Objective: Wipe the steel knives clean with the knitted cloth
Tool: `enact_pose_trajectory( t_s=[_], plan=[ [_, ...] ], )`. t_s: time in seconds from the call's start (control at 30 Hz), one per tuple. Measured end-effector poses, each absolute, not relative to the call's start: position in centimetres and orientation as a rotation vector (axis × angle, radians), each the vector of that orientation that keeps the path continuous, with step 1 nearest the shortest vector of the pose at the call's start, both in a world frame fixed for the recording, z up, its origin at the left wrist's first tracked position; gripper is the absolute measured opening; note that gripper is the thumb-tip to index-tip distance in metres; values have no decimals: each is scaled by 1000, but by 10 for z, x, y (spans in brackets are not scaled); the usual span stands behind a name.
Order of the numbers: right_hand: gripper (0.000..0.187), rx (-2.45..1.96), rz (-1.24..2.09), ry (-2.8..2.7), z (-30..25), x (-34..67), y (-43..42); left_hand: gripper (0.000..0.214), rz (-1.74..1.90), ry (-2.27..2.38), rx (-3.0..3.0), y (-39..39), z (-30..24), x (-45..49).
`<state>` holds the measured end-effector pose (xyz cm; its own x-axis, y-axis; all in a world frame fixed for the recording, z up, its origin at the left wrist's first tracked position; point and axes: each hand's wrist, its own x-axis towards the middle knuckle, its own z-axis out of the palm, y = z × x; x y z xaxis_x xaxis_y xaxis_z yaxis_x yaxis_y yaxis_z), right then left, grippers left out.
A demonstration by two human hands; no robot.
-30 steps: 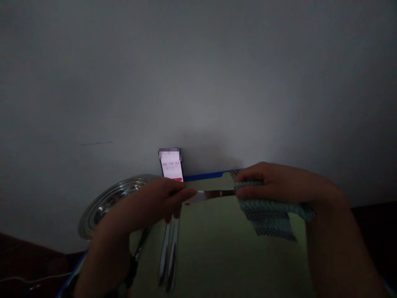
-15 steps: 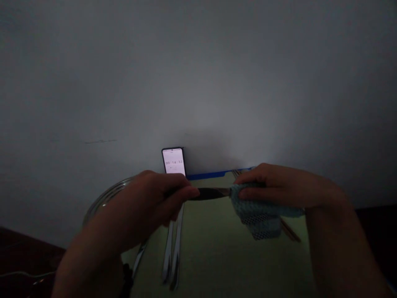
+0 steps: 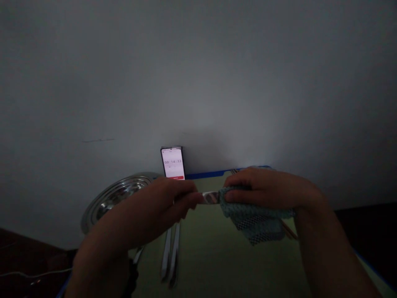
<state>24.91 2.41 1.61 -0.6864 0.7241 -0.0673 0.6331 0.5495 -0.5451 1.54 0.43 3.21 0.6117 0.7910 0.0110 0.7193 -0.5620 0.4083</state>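
Observation:
My left hand (image 3: 175, 200) is closed on one end of a shiny flat metal utensil (image 3: 211, 198), whose kind I cannot make out. Its other end runs into a folded blue-green cloth (image 3: 259, 225) with checked bands. Fingers and thumb of my right hand (image 3: 257, 188) pinch the cloth around the utensil. Both hands are held over the pale green table (image 3: 226, 260). Below my left hand lie two slim metal utensils (image 3: 170, 258), their far ends hidden. Another metal utensil (image 3: 138, 254) shows partly beside my left wrist.
A shiny metal bowl (image 3: 93, 211) stands at the left, partly behind my left arm. A phone (image 3: 173, 163) showing a timer leans against the grey wall (image 3: 198, 82). Thin brown sticks (image 3: 290, 230) lie under the cloth. Blue edging (image 3: 211, 174) runs along the table's back.
My hands have come closer together, and the utensil's visible part between them is shorter and now catches light. My right hand and the cloth have shifted left. More of the bowl shows.

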Motion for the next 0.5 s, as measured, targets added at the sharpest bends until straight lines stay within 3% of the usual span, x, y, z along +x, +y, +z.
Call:
enact_pose_trajectory(
  t_s=[0.17, 0.4, 0.5],
  plan=[
    [38, -1249, 982, -2529, 8, 266, 27, 35, 304, 1203, 2428, 17, 25, -5],
    [38, -1248, 883, -2417, 5, 277, 29, 24, 840, 1487, 2342, 24, 25, -5],
    [38, -1244, 912, -2395, 6, 276, 28, 23, 887, 1441, 2311, 18, 27, -3]
  ],
)
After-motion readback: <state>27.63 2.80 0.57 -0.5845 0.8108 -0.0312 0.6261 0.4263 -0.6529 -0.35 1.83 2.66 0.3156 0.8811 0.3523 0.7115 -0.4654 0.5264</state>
